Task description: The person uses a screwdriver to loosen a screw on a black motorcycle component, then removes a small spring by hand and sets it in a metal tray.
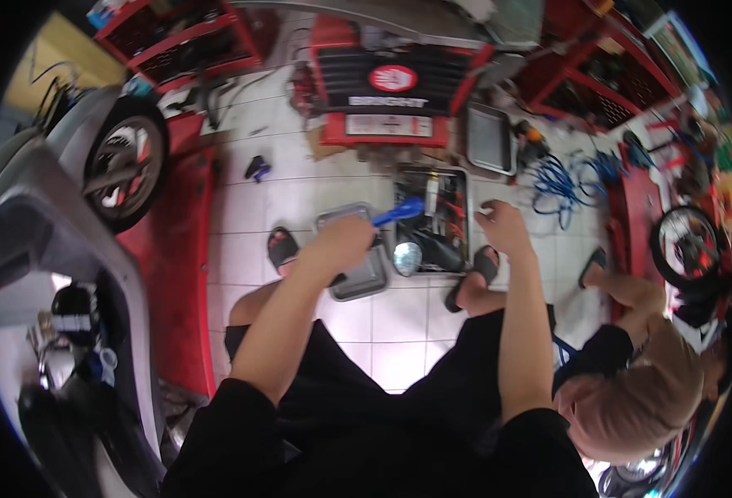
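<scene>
My left hand (345, 241) is closed on a blue tool (397, 212) over a grey tray (364, 289) on the tiled floor. The tool’s blue end points right, toward a metal tray (463, 207) that holds tools, a dark object and a round silvery piece (407, 258). Just right of that tray, my right hand (503, 226) is raised with its fingers loosely bent and apart, holding nothing that shows.
Scooters on red lifts (183, 307) flank me. A co-worker (635, 398) crouches at lower right. A red cabinet (326, 124) stands ahead, beside an upright tray (488, 137); a coiled blue hose (561, 187) lies at right.
</scene>
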Demonstrator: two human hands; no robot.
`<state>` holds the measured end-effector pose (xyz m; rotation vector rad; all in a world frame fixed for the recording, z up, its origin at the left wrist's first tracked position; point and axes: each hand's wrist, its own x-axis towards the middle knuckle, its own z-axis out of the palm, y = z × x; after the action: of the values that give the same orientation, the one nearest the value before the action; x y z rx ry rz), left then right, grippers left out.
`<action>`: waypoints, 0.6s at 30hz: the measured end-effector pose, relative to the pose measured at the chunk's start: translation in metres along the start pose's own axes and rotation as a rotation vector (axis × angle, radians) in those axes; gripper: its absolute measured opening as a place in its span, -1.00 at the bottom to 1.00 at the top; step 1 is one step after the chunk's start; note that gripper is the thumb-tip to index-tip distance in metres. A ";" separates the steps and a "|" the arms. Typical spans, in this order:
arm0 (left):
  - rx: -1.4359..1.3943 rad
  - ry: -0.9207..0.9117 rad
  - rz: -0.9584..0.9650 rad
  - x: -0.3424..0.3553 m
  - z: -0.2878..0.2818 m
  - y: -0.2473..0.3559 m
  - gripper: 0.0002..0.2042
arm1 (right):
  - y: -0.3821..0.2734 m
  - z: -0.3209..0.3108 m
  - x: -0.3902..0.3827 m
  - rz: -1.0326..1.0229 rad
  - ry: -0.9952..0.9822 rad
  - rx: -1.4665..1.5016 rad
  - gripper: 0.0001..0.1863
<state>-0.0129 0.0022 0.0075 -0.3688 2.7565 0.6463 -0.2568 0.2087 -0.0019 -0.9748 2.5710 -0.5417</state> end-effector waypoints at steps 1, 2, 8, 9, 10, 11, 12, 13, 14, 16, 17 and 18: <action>-0.005 -0.056 -0.039 -0.001 -0.005 0.003 -0.84 | -0.009 -0.001 -0.003 0.003 -0.006 -0.014 -0.60; -0.008 -0.055 -0.069 -0.006 -0.006 0.004 -0.83 | -0.014 0.003 -0.003 0.005 -0.029 0.002 -0.61; -0.047 -0.033 -0.153 -0.022 -0.009 0.003 -0.83 | -0.022 0.019 -0.001 -0.003 -0.099 -0.017 -0.63; -0.047 -0.022 -0.162 -0.024 -0.011 0.006 -0.83 | -0.026 0.018 -0.002 0.013 -0.115 -0.015 -0.63; -0.047 -0.012 -0.170 -0.025 -0.013 0.007 -0.83 | -0.028 0.018 -0.003 0.029 -0.132 -0.013 -0.63; -0.029 -0.024 -0.150 -0.023 -0.012 0.007 -0.83 | -0.028 0.019 -0.003 0.033 -0.134 -0.007 -0.63; -0.011 -0.035 -0.130 -0.022 -0.012 0.007 -0.84 | -0.026 0.021 -0.003 0.036 -0.136 -0.002 -0.63; 0.006 -0.046 -0.110 -0.021 -0.013 0.008 -0.84 | -0.026 0.021 -0.004 0.039 -0.139 0.003 -0.62; -0.006 -0.057 -0.114 -0.020 -0.013 0.009 -0.84 | -0.026 0.021 -0.003 0.041 -0.143 0.006 -0.62; -0.033 -0.081 -0.127 -0.020 -0.015 0.012 -0.84 | -0.027 0.022 -0.001 0.043 -0.159 0.013 -0.61; -0.057 -0.057 -0.125 -0.020 -0.012 0.012 -0.85 | -0.025 0.025 0.000 0.041 -0.161 0.016 -0.62; -0.078 -0.033 -0.121 -0.021 -0.009 0.015 -0.86 | -0.021 0.028 0.001 0.041 -0.160 0.019 -0.63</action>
<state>-0.0001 0.0151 0.0277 -0.5326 2.6588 0.7237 -0.2335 0.1871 -0.0168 -0.9187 2.4342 -0.4567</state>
